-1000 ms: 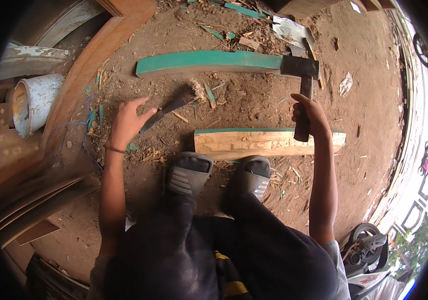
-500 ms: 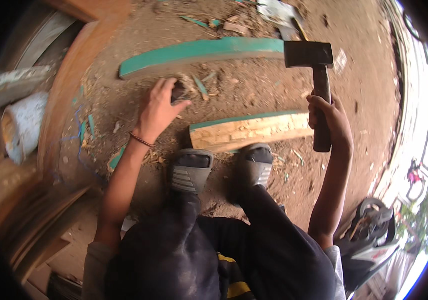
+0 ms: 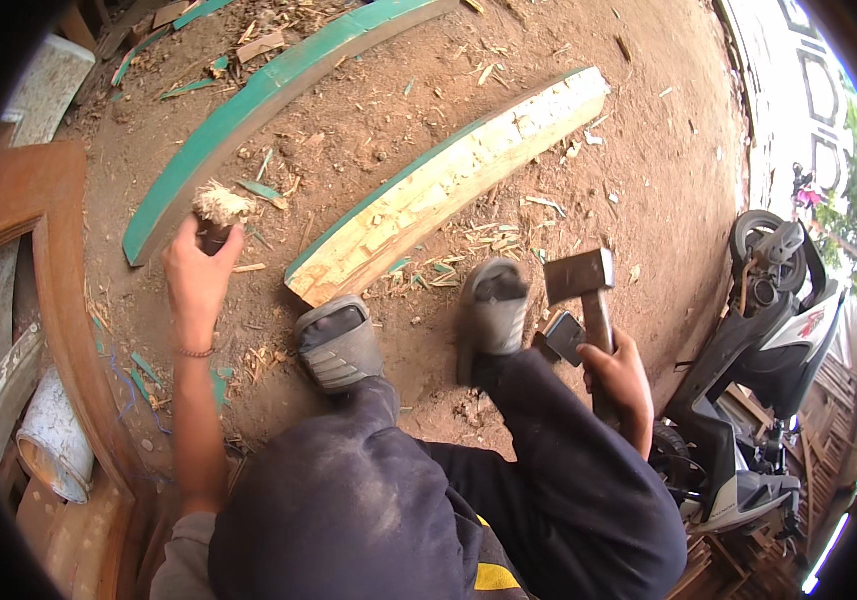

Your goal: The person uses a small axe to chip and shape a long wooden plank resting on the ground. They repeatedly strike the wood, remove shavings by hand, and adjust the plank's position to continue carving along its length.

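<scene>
Between the thumb and fingers of my left hand (image 3: pixel 200 275) is a short dark tool with a frayed, pale, fibrous end (image 3: pixel 222 204); its lower part is hidden. It is just beside the near-left end of a curved green-painted beam (image 3: pixel 248 115). My right hand (image 3: pixel 620 378) is closed round the handle of a hammer (image 3: pixel 580 277) with a dark block-shaped head, raised to the right of my right foot. Ahead of my feet lies a second curved beam (image 3: pixel 448 195), its upper face bare, roughly chipped pale wood and its far edge green.
Wood chips (image 3: pixel 493 240) litter the brown dirt. A dark rectangular object (image 3: pixel 560 337) lies beside my right sandal (image 3: pixel 496 305). At the left are a brown wooden frame (image 3: pixel 58 215) and a whitish bucket (image 3: pixel 56 440). A motorbike (image 3: pixel 748 370) is parked on the right.
My view has shifted and turned, so the beams appear tilted. The hammer has come lower, nearer my right knee. My left hand now shows the frayed end above its fingers.
</scene>
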{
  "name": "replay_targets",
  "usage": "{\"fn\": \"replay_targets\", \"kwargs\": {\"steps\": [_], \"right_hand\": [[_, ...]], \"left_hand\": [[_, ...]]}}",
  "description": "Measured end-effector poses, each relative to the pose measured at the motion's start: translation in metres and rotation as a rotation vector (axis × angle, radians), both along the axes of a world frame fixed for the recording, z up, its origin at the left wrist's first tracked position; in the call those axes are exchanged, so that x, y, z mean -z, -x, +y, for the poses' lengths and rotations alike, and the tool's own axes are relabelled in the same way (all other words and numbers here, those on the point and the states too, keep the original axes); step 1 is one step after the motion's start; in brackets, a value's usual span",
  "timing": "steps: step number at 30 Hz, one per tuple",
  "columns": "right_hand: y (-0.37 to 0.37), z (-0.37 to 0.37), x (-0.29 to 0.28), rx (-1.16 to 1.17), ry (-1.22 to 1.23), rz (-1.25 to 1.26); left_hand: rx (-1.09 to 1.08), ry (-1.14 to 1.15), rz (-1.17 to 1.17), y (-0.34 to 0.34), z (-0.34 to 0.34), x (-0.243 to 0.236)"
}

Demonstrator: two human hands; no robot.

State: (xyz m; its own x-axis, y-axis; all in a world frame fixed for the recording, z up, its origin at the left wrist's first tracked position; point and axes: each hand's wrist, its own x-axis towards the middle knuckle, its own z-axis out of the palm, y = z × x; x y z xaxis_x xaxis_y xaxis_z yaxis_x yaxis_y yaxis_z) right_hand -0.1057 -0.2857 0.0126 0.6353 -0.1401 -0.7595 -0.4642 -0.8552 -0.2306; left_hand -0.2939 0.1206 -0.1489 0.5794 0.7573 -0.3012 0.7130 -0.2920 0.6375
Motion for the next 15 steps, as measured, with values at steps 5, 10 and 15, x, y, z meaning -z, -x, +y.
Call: {"fn": "replay_targets", "kwargs": {"steps": [5,10,15], "right_hand": [[0.006,-0.023,0.026,0.025,-0.058,0.129],[-0.005,-0.022,0.061,0.01,-0.2,0.138],[-0.029,-0.034,0.071,-0.073,-0.182,0.227]], "left_hand": [[-0.043,0.155,-0.269,-0.034,-0.003,-0.023],[0.016,0.339,-0.539,-0.086,-0.023,-0.063],[0.047,0.61,-0.854,-0.144,-0.047,-0.052]]}}
